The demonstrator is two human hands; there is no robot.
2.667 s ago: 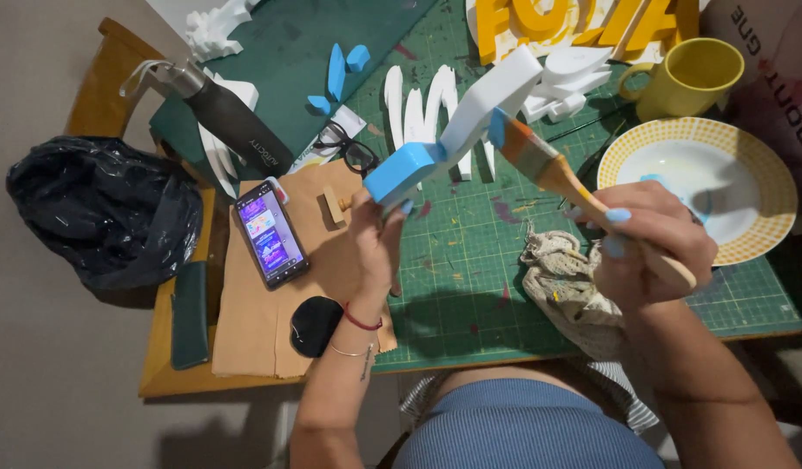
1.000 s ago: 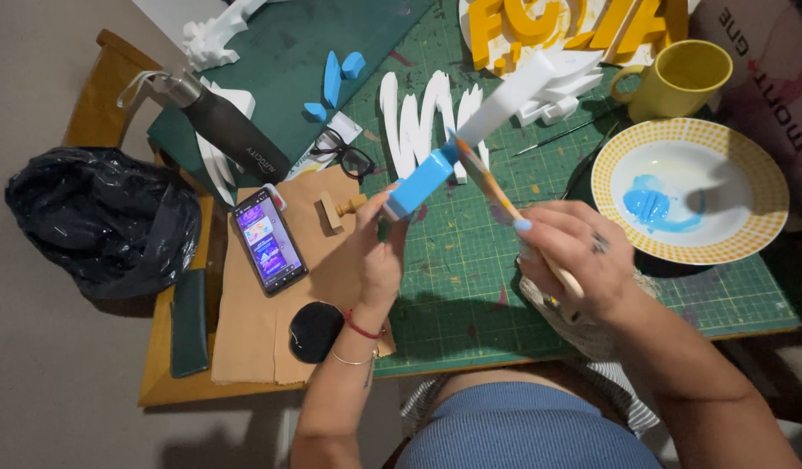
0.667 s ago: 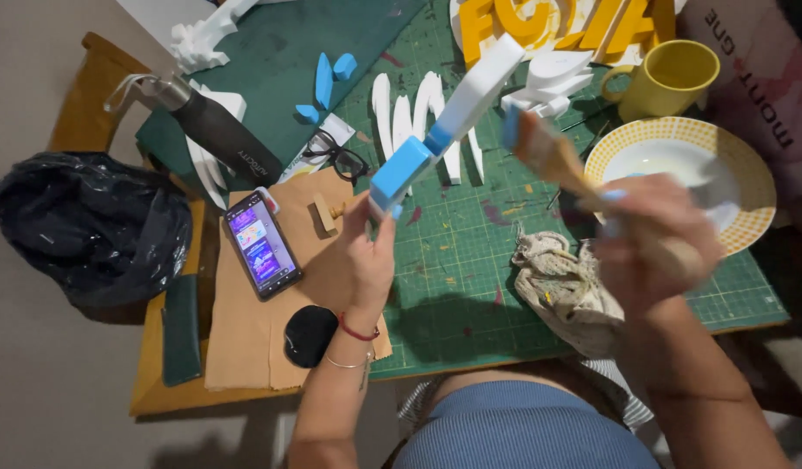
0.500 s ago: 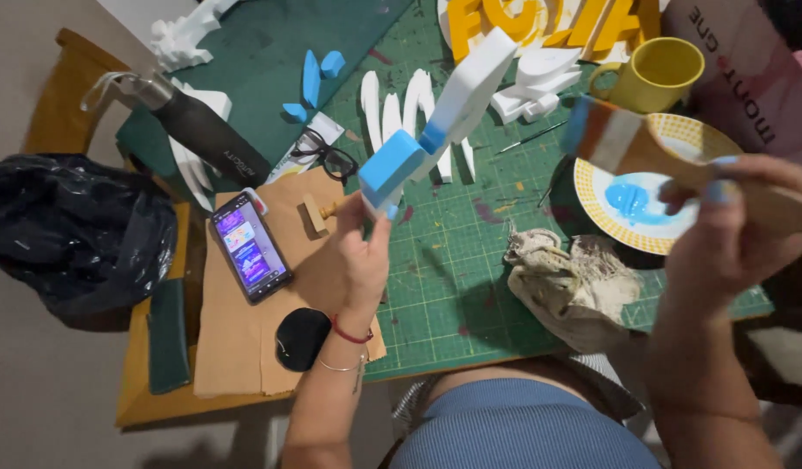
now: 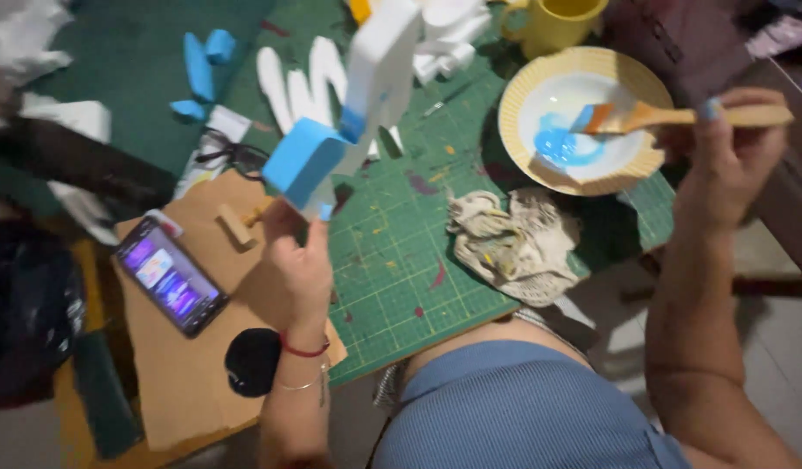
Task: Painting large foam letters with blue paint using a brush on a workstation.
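Left hand [image 5: 301, 265] fingers grip a half-blue foam piece [image 5: 353, 104] upright; right hand [image 5: 731, 143] fingers clasp a brush [image 5: 653, 115], bristles in the plate [image 5: 631, 169] near the tabletop's far right corner.

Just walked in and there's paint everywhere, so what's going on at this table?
A person is painting a foam piece blue. Their left hand holds it up over the green cutting mat; it is part blue, part white. Their right hand dips a paintbrush into blue paint on a yellow-rimmed plate. A stained rag lies nearby.
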